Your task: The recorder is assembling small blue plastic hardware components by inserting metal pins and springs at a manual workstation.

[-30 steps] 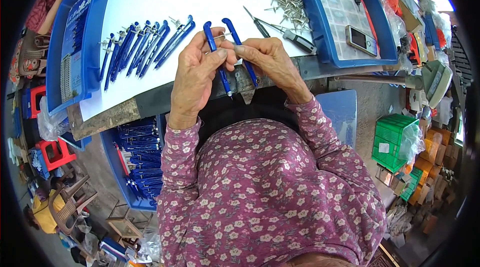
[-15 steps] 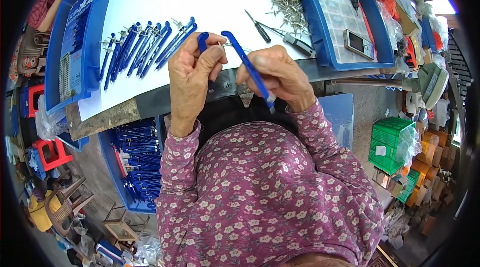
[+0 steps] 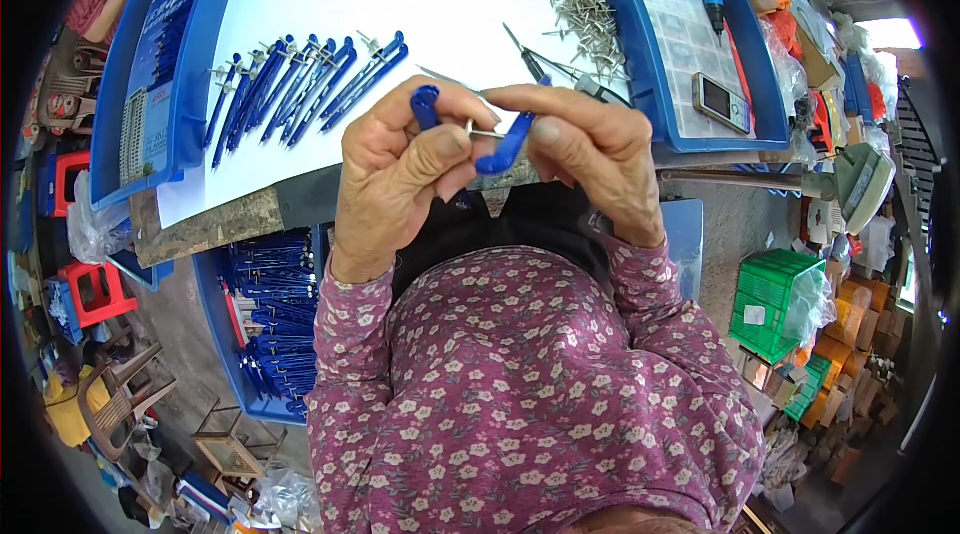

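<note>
My left hand (image 3: 390, 159) pinches a slim blue strip, whose rounded hooked end (image 3: 425, 107) sticks up between thumb and fingers. A short metal pin (image 3: 485, 133) reaches across from my left fingertips to a second blue strip (image 3: 508, 147). My right hand (image 3: 608, 146) grips that second strip, now turned so its curved end points at the near edge. Both hands meet above the table's near edge. Fingers hide where the pin enters the strips. Left of them, several blue strips (image 3: 290, 94) with metal pins lie in a row on the white sheet.
A heap of metal pins (image 3: 575, 4) and dark-handled tools (image 3: 535, 64) lie beyond my right hand. Blue trays stand at the left (image 3: 185, 114) and right (image 3: 645, 54), the right one holding a phone (image 3: 722, 102). Below the table, a blue bin (image 3: 222, 354) holds many strips.
My right hand has moved closer to the left and turned its strip, swinging the curved end down. My fingers have closed in around the pin between the two strips.
</note>
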Available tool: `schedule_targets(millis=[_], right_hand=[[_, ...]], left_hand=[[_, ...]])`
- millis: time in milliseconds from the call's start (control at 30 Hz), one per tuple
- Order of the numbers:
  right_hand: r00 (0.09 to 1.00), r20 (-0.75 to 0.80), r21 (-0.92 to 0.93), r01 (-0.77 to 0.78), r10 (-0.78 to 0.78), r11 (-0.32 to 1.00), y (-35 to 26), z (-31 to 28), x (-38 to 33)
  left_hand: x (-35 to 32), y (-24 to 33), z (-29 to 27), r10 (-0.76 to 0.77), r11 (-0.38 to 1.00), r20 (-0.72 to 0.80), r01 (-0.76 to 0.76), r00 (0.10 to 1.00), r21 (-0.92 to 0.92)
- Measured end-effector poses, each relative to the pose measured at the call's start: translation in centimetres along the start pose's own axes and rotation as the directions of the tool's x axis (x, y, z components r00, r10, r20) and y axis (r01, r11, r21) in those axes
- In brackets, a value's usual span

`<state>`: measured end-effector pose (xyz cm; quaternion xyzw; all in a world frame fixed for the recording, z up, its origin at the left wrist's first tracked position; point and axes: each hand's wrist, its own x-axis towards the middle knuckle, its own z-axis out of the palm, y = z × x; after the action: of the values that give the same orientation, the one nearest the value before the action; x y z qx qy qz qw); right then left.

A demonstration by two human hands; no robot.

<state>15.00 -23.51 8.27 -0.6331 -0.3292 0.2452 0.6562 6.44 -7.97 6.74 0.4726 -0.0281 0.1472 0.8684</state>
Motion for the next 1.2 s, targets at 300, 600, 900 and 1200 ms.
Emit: schedule_targets(millis=[300,600,900,1200], right_hand=[[0.985,0.052,-0.388,0.174,-0.167,0.905,1.2,0.0,0.7],[0.995,-0.100,-0.274,-0.033,0.006,0.961,3.2,0.0,0.4],[0.963,-0.227,-0.051,-0.163,0.148,0.985,3.8,1.3,0.4],[0.938,-0.278,0.079,-0.191,0.205,0.978,4.3,2.7,0.7]], left_hand=[[-0.1,-1.9,0.0,0.000,0.996,-0.042,0.004,0.999,0.085],[-0.1,-2.3,0.2,-0.159,0.960,-0.115,0.181,0.980,0.213],[-1.9,-3.6,-0.3,-0.056,0.811,-0.198,0.160,0.979,0.563],[-2.7,-3.6,-0.7,-0.035,0.729,-0.153,0.130,0.988,0.672]])
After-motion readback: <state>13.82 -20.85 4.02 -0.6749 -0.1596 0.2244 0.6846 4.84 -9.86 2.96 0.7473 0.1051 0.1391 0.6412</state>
